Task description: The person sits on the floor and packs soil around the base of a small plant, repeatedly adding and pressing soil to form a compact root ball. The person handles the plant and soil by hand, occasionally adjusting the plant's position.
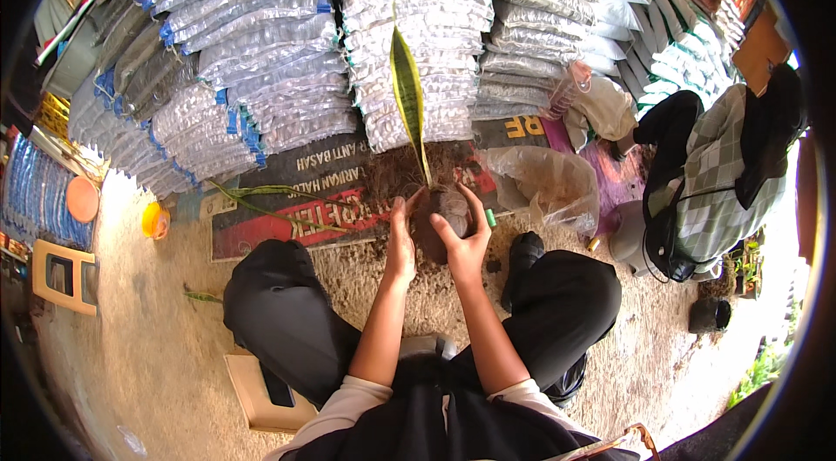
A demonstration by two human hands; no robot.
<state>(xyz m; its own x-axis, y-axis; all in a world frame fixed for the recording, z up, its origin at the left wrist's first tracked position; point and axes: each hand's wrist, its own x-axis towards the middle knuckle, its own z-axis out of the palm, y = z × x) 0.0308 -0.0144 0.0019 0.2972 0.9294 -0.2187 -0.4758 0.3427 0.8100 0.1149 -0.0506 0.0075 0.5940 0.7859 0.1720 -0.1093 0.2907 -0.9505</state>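
Between my two hands is a round, dark brown root ball [432, 239], held above the ground in front of me. A single snake plant leaf [407, 87], green with yellow edges, rises upright from its top. My left hand [401, 242] presses on the ball's left side. Around its right side curve the fingers of my right hand [468, 239], with the thumb lying across the front. A small green piece [490, 218] shows beside the right hand; its kind I cannot make out. Loose dark soil and roots [383, 172] lie on a printed banner sheet [261, 239] just behind.
Stacked filled plastic sacks [418, 34] wall off the far side. A clear plastic bag [549, 187] lies right of the soil, long leaves [279, 191] left. Another person [723, 174] sits at the right. Leftward are a yellow tape roll [156, 221] and beige stool [65, 276].
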